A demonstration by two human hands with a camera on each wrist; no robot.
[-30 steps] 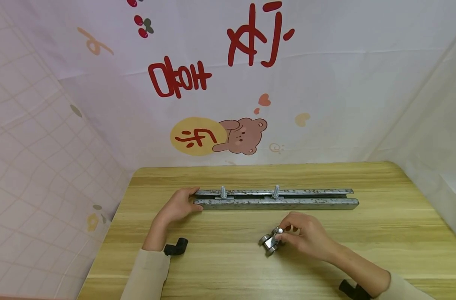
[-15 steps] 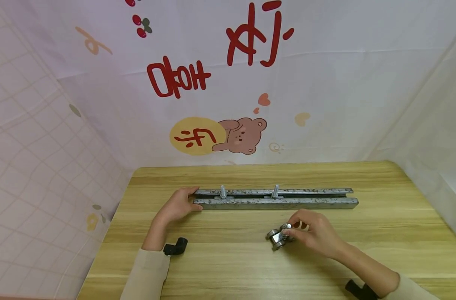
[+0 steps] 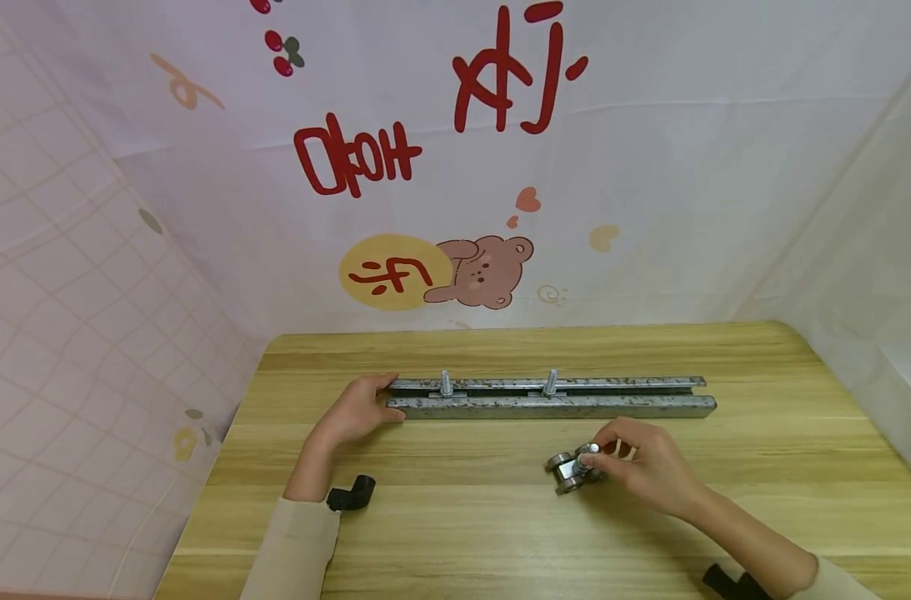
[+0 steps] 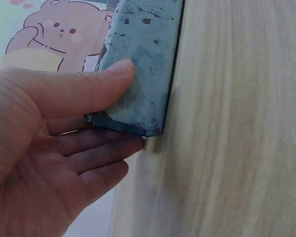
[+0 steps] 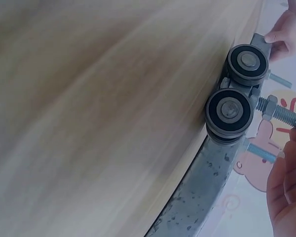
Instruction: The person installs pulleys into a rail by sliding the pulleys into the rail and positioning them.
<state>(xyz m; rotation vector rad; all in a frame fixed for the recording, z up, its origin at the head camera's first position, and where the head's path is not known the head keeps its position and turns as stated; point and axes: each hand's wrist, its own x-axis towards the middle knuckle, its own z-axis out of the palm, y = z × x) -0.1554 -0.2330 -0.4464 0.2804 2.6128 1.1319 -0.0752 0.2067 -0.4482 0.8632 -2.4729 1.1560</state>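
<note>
A long speckled metal channel rail (image 3: 553,407) lies across the table with its slot facing up. Two upright bolts (image 3: 446,385) stand in that slot, left of and near its middle. My left hand (image 3: 359,408) holds the rail's left end; in the left wrist view the thumb (image 4: 96,89) lies on its side face and the fingertips are by the end. In front of the rail, my right hand (image 3: 646,467) pinches the threaded bolt of a four-wheeled roller trolley (image 3: 571,471). Its bearing wheels (image 5: 230,109) show in the right wrist view.
A black elbow-shaped piece (image 3: 352,493) is beside the left sleeve, and another dark piece (image 3: 733,582) is below the right forearm. Behind the wooden table (image 3: 455,533) hangs a white printed cloth (image 3: 688,208), with cloth at both sides.
My right hand has carried the roller trolley to the right and slightly toward the rail. The left hand and the rail stay where they were.
</note>
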